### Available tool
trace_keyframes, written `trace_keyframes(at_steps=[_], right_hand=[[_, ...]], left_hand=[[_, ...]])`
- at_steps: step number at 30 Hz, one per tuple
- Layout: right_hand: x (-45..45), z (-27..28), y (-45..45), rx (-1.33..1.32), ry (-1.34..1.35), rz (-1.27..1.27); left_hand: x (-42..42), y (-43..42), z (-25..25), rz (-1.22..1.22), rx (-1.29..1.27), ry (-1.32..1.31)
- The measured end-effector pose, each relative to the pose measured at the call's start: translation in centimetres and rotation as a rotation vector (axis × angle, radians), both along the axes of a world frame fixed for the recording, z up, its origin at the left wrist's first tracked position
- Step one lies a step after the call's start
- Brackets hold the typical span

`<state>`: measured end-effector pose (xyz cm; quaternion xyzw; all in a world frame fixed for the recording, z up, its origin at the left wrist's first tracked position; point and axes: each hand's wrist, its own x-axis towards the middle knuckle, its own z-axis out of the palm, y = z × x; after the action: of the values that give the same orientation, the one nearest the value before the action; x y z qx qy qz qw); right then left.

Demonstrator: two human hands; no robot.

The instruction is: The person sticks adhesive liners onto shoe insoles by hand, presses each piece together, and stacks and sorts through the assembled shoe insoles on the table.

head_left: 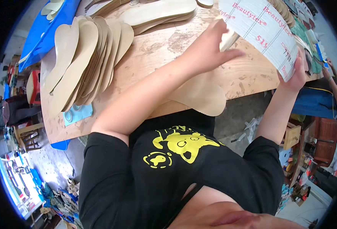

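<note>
My right hand [295, 74] grips the lower edge of a white sheet [258, 28] printed with "Beautytex" in red. The sheet is raised and tilted above the wooden table. Near its left edge is my left hand [213, 47], thumb stretched out and apart from the fingers. A pale piece with a layered edge [228, 40] shows between that thumb and fingers; I cannot tell whether the hand touches it. Below my left forearm, a tan insole-shaped piece [204, 95] lies partly over the table's front edge.
A fanned stack of tan insole-shaped pieces [88, 57] covers the table's left side. Another stack [160, 13] lies at the back. A blue tray [48, 32] stands at the far left, near a light-blue sheet with rings [78, 113]. Another person's arm [333, 82] shows at right.
</note>
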<state>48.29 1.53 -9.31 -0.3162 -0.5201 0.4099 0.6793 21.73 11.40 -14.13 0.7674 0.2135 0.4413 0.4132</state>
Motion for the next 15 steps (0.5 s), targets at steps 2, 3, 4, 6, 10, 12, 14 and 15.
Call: trace_keyframes(at_steps=[2,3,4,6,10,12,14,15], right_hand=[[-1.5,0.6,-0.8,0.037,0.038,-0.048],[-2.8,1.2,-1.1,0.054,0.071,-0.116],[-5.0,2.2,-1.4,0.068,0.138,-0.271],[-5.7,2.7,-2.0,0.124,0.263,-0.182],[-3.4,3.9,-4.7,0.027,0.757,0.173],[-2.8,7.2,-7.0,0.283,1.049,0.207],[0.2,9.5,-9.6,0.469,0.794,0.036],[0.8,10.2,-10.2,0.565,0.682,-0.072]], left_hand=[[0.7,0.8,1.2,-0.184,-0.112,0.072],[1.7,0.9,0.7,-0.129,-0.082,0.053],[2.0,0.7,1.0,-0.144,-0.118,0.085],[2.4,0.4,1.6,-0.170,-0.188,0.151],[3.4,0.4,0.6,-0.105,-0.105,0.041],[3.1,1.0,0.2,-0.056,-0.310,0.141],[3.4,1.6,-1.5,-0.004,-0.325,-0.156],[3.0,1.7,-1.5,0.026,-0.315,-0.214]])
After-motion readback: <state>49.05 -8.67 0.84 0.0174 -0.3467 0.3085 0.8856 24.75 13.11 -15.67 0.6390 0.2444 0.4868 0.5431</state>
